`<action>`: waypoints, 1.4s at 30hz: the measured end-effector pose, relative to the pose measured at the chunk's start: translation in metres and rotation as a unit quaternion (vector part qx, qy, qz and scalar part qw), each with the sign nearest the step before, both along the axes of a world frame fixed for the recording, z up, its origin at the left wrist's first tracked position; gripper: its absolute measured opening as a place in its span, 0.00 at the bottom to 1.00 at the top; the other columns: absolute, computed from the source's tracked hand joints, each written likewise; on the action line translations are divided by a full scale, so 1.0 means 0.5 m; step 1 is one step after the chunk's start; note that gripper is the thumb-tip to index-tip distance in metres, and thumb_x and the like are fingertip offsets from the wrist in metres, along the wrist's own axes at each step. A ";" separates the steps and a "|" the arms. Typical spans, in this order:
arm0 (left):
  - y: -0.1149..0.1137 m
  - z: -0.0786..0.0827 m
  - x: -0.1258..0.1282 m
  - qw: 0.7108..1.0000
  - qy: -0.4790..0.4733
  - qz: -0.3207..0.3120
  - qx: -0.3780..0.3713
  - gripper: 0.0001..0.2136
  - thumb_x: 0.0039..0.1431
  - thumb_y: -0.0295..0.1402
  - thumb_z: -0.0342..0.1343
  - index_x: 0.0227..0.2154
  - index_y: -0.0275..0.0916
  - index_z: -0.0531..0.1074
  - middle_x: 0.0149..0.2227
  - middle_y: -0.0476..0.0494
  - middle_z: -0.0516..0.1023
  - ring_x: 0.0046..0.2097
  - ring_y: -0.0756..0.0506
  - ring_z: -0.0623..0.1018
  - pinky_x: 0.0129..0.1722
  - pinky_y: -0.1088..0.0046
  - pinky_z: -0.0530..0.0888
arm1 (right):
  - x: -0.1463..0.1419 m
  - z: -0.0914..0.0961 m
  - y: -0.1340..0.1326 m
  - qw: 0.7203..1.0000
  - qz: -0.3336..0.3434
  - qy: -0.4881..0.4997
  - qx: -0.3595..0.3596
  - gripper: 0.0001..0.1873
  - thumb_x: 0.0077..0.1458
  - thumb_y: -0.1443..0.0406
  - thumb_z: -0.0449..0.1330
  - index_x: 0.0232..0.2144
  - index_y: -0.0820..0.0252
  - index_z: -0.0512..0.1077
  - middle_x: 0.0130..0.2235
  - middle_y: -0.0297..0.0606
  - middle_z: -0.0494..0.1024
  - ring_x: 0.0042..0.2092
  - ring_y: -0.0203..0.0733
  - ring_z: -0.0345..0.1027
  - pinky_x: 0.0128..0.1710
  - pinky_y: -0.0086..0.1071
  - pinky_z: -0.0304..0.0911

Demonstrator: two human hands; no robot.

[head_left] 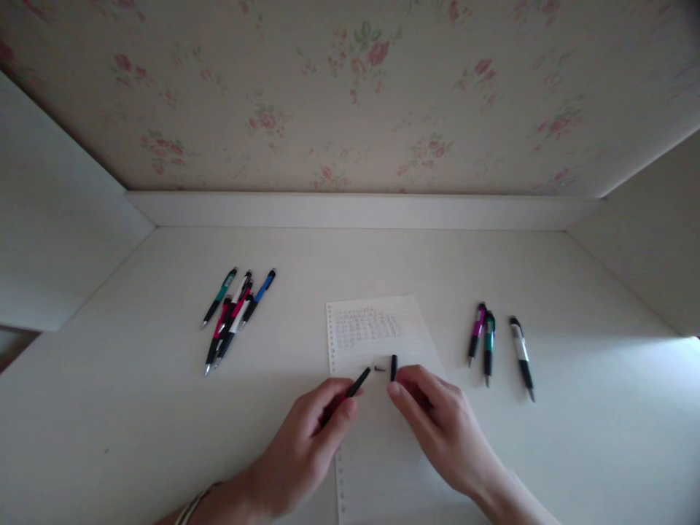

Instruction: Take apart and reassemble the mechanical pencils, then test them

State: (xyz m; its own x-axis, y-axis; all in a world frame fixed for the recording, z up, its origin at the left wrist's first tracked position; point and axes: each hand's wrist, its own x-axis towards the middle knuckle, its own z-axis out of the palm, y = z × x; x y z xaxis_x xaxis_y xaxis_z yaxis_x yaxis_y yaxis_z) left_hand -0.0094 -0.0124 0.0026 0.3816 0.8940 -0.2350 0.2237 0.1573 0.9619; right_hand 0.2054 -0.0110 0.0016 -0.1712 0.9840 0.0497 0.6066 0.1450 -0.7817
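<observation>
My left hand (pixel 314 430) is closed around a pen (pixel 359 382); its black front end points up and right, and a bit of red shows between the fingers. My right hand (pixel 437 419) pinches a short black cylindrical piece (pixel 394 367), held upright just right of the pen. Between the two lies a small dark piece (pixel 379 369), too small to make out clearly. Beneath both hands is a sheet of lined, hole-punched paper (pixel 377 452) with several rows of handwriting near its top.
Several pens lie in a loose pile at the left, among them a blue pen (pixel 259 297) and a teal pen (pixel 219 297). On the right are a purple pen (pixel 477 333), a green pen (pixel 488 348) and a white pen (pixel 523 357). Walls enclose the white desk (pixel 131 408).
</observation>
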 end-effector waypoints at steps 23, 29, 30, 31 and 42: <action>-0.022 0.013 0.015 0.992 0.027 -0.117 0.036 0.23 0.73 0.45 0.43 0.25 0.38 0.68 0.21 0.49 0.68 0.24 0.50 0.70 0.27 0.76 0.67 | -0.045 0.003 -0.046 0.989 0.060 0.114 -0.074 0.28 0.72 0.54 0.42 0.21 0.54 0.62 0.21 0.31 0.67 0.22 0.36 0.61 0.25 0.30 0.58; -0.013 -0.004 0.018 0.996 -0.014 -0.061 -0.070 0.25 0.71 0.52 0.42 0.24 0.39 0.64 0.20 0.52 0.61 0.23 0.50 0.63 0.24 0.74 0.60 | -0.032 0.001 -0.025 0.966 0.003 0.221 -0.137 0.16 0.65 0.51 0.57 0.33 0.57 0.70 0.26 0.31 0.72 0.26 0.35 0.63 0.25 0.27 0.60; -0.012 -0.004 0.017 0.995 -0.015 -0.063 -0.078 0.25 0.71 0.53 0.42 0.24 0.39 0.64 0.20 0.52 0.61 0.23 0.50 0.63 0.24 0.74 0.60 | -0.031 0.000 -0.021 0.962 -0.013 0.235 -0.138 0.16 0.63 0.51 0.60 0.33 0.57 0.71 0.26 0.31 0.73 0.27 0.35 0.64 0.25 0.27 0.60; -0.011 -0.003 0.016 0.994 -0.018 -0.066 -0.083 0.25 0.71 0.53 0.42 0.25 0.39 0.64 0.20 0.52 0.62 0.23 0.50 0.63 0.24 0.74 0.59 | -0.031 -0.001 -0.017 0.958 -0.028 0.251 -0.138 0.16 0.60 0.51 0.64 0.33 0.58 0.72 0.26 0.32 0.74 0.27 0.35 0.65 0.26 0.27 0.61; -0.009 -0.010 0.009 0.978 -0.115 -0.085 -0.150 0.22 0.71 0.52 0.43 0.31 0.38 0.65 0.21 0.55 0.60 0.22 0.53 0.57 0.21 0.74 0.54 | -0.029 0.001 -0.008 0.889 -0.044 0.404 -0.210 0.11 0.51 0.56 0.72 0.30 0.57 0.81 0.29 0.35 0.79 0.31 0.37 0.72 0.34 0.29 0.69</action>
State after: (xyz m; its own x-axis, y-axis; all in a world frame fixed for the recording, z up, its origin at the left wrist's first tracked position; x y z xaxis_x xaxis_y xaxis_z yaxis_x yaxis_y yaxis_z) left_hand -0.0050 -0.0167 -0.0025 0.5925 0.7165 -0.3682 0.0549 0.4202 0.9058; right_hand 0.1907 -0.0150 0.0021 -0.1679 0.9526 -0.2538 -0.1826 -0.2830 -0.9416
